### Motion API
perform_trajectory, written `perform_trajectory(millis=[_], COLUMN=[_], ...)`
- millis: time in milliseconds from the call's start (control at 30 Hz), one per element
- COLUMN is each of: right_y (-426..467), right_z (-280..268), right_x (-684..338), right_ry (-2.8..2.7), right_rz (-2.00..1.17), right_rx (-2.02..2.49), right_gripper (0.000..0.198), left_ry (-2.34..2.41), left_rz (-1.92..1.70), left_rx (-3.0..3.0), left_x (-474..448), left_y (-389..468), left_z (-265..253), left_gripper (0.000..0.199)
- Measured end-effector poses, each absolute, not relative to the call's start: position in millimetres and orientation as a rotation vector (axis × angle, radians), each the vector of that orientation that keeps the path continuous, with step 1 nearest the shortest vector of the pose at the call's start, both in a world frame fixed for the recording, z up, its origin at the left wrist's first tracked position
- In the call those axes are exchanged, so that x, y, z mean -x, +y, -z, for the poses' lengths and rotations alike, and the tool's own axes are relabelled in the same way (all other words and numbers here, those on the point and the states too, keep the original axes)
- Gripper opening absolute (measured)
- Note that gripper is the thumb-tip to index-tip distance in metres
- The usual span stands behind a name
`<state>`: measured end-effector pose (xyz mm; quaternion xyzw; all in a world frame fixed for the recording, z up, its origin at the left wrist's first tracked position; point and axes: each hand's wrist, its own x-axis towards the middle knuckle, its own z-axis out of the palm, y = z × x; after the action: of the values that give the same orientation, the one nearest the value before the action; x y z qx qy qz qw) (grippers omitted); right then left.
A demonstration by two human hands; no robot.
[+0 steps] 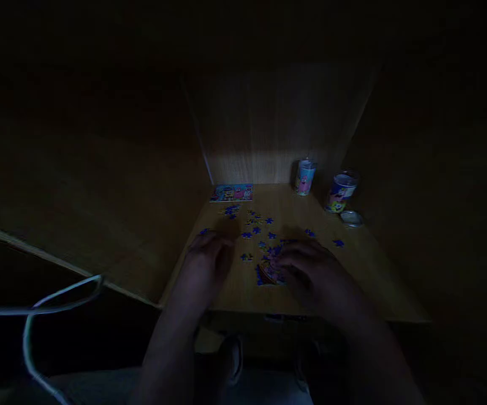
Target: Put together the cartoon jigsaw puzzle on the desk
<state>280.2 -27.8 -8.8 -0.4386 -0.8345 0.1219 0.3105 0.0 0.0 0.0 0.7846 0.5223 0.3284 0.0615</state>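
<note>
Dim light over the wooden surface (235, 289), with a wood panel (264, 129) upright behind. Near the front edge of the surface, partly joined puzzle (268, 274), coloured in purple, red and yellow. At the right side of this puzzle, right hand (313, 270), with fingers bent toward it; in such darkness, impossible to say whether gripping something or only touching. Farther left, left hand (203, 261), with fingers curled inward above the surface; its grip also too dark for judging. Between the hands and beyond them, loose puzzle pieces (246, 235), mostly blue and yellow, scattered, with a small cluster near the picture card (232, 193) at back left. At back right, printed can (304, 179) and second can (339, 196), both standing; just beside the latter, round shiny lid (352, 219). At lower left, looped pale cable (30, 349).
</note>
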Motion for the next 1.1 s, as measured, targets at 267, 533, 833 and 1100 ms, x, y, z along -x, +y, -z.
perform_trajectory(millis=[267, 533, 833, 1100], right_y=[-27, -27, -28, -29], right_z=[12, 11, 8, 8], right_x=[-282, -281, -281, -281], right_ry=[-2.194, -2.19, -2.204, -2.217], right_rz=[-0.292, -0.298, -0.317, -0.316], right_rx=[1.148, 1.152, 1.171, 1.168], right_gripper=[0.016, 0.017, 0.016, 0.018], left_ry=[1.458, 1.475, 1.518, 1.447], left_rz=[-0.759, -0.869, -0.788, -0.849], left_rx=[-2.396, -2.375, -2.314, -2.034], left_x=[-18, -19, -22, -29], left_y=[-4, -4, -3, -9], left_z=[-2, 3, -3, -3], left_gripper=[0.007, 0.017, 0.003, 0.008])
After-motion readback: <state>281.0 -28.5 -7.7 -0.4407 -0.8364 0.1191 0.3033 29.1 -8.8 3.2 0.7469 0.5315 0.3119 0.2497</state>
